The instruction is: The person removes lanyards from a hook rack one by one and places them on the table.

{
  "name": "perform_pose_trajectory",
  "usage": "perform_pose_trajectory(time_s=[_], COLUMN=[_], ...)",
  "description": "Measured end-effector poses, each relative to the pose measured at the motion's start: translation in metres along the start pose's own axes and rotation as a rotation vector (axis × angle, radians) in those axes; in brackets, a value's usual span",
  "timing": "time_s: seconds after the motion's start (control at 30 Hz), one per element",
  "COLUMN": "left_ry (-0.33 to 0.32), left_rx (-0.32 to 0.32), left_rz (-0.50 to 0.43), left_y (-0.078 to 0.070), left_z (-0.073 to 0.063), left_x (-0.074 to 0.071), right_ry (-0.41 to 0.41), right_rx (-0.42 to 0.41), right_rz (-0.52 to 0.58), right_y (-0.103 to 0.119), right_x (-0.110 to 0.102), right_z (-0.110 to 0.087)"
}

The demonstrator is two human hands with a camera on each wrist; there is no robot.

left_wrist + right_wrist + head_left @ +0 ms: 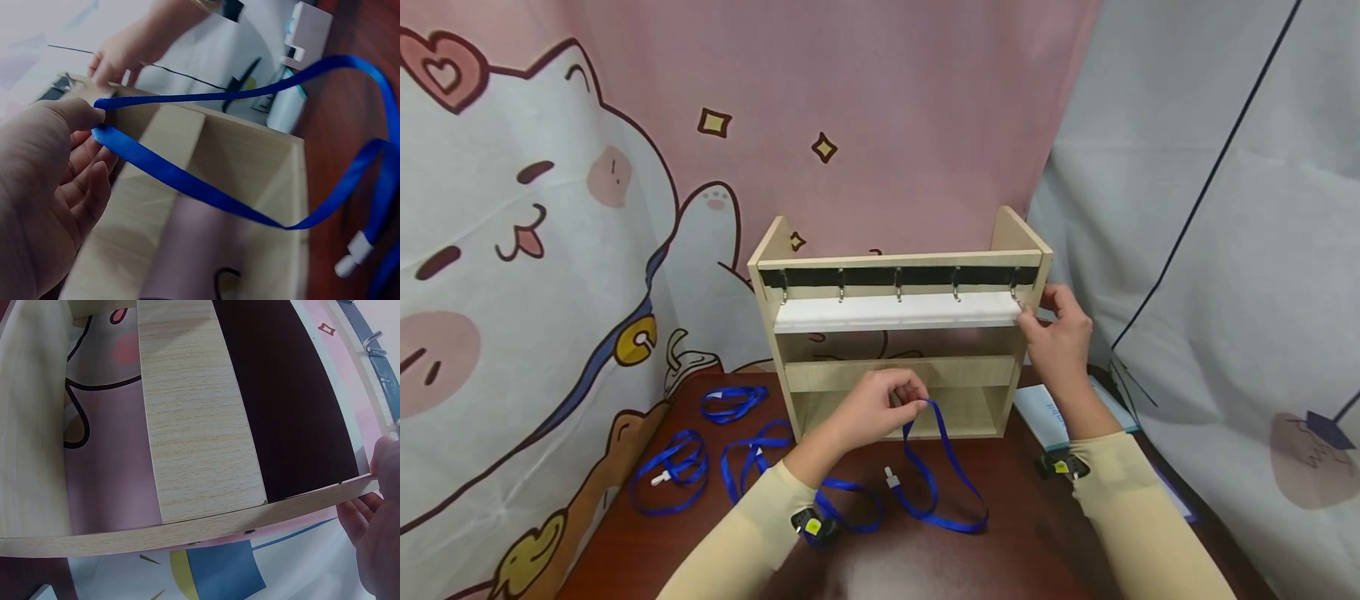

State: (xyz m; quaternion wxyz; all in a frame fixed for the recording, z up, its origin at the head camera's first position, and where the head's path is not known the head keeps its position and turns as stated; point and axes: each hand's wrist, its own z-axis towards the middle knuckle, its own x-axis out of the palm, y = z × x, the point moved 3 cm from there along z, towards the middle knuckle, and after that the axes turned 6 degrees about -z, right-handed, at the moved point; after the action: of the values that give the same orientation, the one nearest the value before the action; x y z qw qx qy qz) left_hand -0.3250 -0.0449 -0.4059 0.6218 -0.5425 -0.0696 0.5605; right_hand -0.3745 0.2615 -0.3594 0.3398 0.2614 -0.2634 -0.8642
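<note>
My left hand pinches a blue lanyard between thumb and fingers, in front of the wooden rack. The lanyard's loop hangs down to the table, and its white clip shows in the left wrist view. My right hand grips the rack's right side panel, thumb at the front edge and fingers on the outer side. A row of several metal hooks lines the dark strip under the rack's top rail, with no lanyard on them.
More blue lanyards lie loosely coiled on the brown table, left of and below the rack. A light blue box lies by the rack's right side. Printed curtains hang close behind and on both sides.
</note>
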Motion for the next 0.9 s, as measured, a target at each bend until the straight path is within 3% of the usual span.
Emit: perform_pose_trajectory(time_s=[0.3,0.53,0.9], left_ry=[0.012,0.055,0.105], left_rx=[-0.053,-0.067,-0.141], left_rz=[0.080,0.129,0.074], left_y=[0.035,0.064,0.093], left_z=[-0.020,-0.028,-0.036], left_x=[0.009,0.022,0.044], right_ry=[0.004,0.003,0.004], right_rx=[0.000,0.000,-0.005], right_rz=[0.006,0.002,0.008], right_y=[0.000,-0.001,-0.002], right_x=[0.000,0.000,0.002], right_z=[0.000,0.001,0.001])
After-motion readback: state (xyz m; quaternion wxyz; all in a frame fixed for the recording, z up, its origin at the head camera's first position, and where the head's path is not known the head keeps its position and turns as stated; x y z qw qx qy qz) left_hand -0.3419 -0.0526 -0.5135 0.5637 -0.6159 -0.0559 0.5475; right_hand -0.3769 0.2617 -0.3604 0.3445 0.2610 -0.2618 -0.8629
